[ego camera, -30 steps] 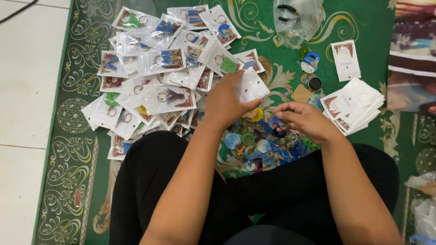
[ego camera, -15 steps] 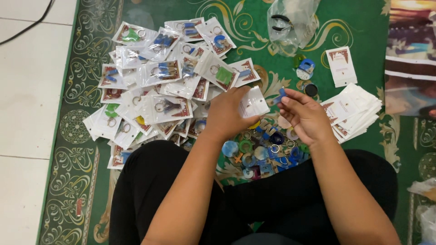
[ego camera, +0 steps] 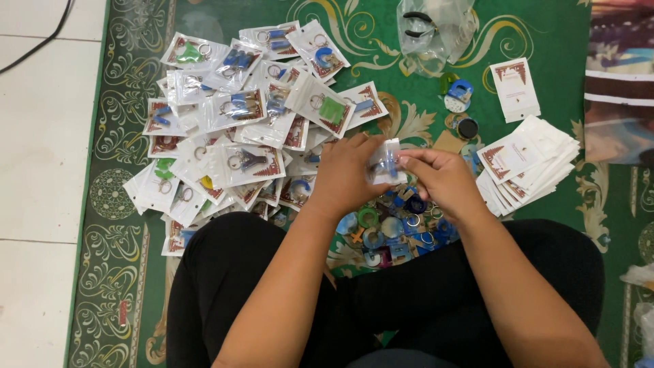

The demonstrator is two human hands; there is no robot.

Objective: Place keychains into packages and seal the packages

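Both hands, the left hand (ego camera: 347, 178) and right hand (ego camera: 441, 178), pinch one small clear pouch (ego camera: 383, 163) above the loose keychain pile (ego camera: 392, 228) (contents blurred, perhaps a blue charm), which could slip out if the opening tilts down.

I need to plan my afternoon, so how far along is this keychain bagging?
Done: a big pile of filled packets on the green mat. In hand: the left hand and right hand hold one clear packet. Left: loose keychains and a stack of empty packets.
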